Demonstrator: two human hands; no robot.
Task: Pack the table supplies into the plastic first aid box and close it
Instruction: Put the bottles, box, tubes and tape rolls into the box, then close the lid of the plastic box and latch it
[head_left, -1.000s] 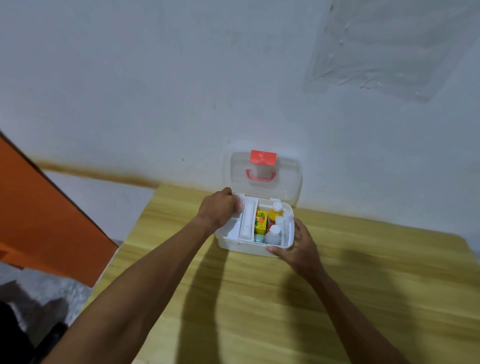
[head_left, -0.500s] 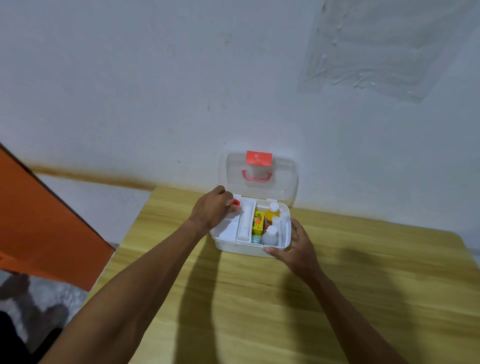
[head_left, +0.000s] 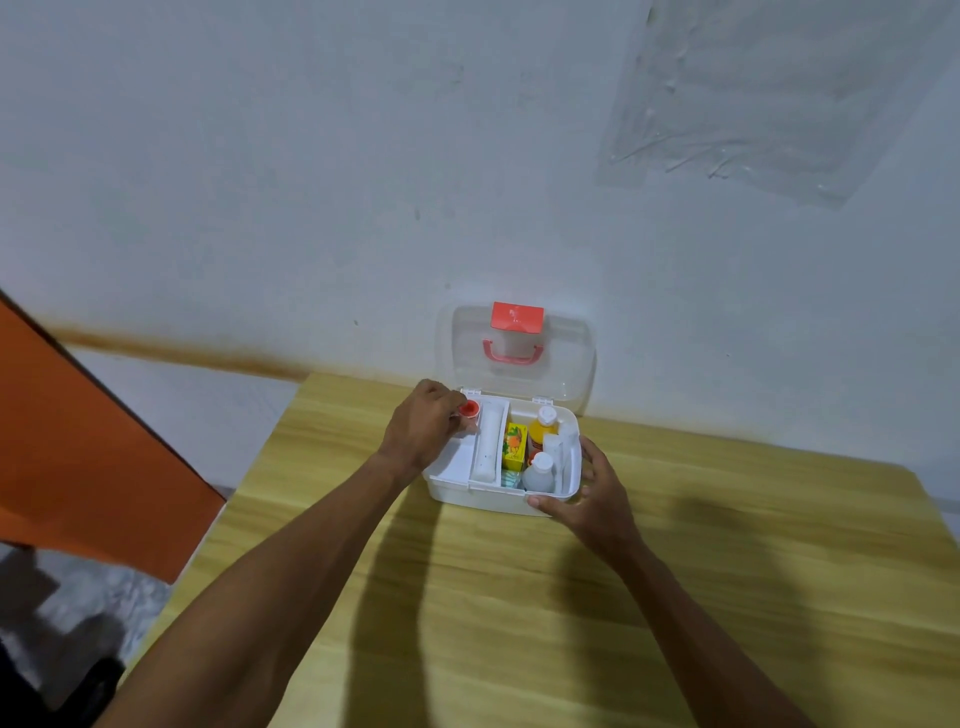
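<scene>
The white plastic first aid box stands open on the wooden table near the wall. Its clear lid with a red latch and handle leans back. Inside are a yellow carton, an orange bottle, a white bottle and a white tray insert. My left hand is over the box's left compartment, its fingers around a small red-capped item. My right hand grips the box's right front corner.
An orange panel stands to the left beyond the table's edge, with grey floor below it. The white wall is right behind the box. A clear plastic sheet is stuck on the wall above.
My left hand drew back slightly and the red-capped item came into sight at its fingertips. The right hand stayed on the box's corner.
</scene>
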